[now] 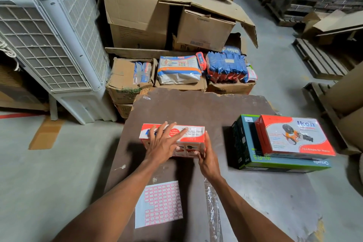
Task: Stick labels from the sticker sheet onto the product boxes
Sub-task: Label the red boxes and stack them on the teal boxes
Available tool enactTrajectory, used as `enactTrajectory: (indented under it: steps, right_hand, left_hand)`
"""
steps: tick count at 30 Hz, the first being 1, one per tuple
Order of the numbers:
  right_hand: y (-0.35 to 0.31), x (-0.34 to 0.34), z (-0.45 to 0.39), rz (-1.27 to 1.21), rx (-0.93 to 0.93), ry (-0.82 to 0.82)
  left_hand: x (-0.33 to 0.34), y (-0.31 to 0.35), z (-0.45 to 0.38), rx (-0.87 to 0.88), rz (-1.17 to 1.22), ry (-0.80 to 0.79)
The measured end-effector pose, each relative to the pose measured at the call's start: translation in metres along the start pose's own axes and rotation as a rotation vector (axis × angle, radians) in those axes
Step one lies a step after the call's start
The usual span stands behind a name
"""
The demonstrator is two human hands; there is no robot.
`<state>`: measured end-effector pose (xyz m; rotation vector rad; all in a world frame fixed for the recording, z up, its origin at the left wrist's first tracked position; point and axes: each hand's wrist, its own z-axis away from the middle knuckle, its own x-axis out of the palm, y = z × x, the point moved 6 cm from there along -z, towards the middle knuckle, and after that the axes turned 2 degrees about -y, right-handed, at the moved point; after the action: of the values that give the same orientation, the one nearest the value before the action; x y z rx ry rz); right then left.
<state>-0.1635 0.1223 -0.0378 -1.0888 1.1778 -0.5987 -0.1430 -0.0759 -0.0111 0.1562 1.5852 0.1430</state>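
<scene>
left hand [164,143] flat, fingers spread, pressing top of red-white product box [193,139] mid-counter | rub label down firmly | right hand [208,160] grips box's right end; keep steady | sticker sheet [159,203] near, flat | 2 stacked boxes [294,139] right

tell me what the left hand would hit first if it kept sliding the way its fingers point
The left hand lies flat on the red and white box, fingers pointing up and right. Past the box's far edge only bare brown board shows, then probably the blue packets, though depth is unclear.
</scene>
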Motion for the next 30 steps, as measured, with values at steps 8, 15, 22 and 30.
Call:
enactTrajectory:
  steps: [8,15,22,30]
  right_hand:
    - [0.043,0.007,0.0,-0.099,0.226,-0.023]
    - [0.048,-0.003,-0.013,-0.331,0.422,0.016]
    - [0.057,-0.006,-0.038,-0.276,0.582,0.126]
    - [0.069,-0.009,-0.048,-0.169,0.569,0.16]
  left_hand:
    - [0.029,0.022,-0.004,0.014,-0.016,-0.147]
    - [0.035,0.03,-0.003,0.021,-0.049,-0.131]
    - [0.033,0.025,-0.007,-0.011,0.103,-0.164]
    - [0.023,-0.043,0.001,-0.514,0.325,-0.123]
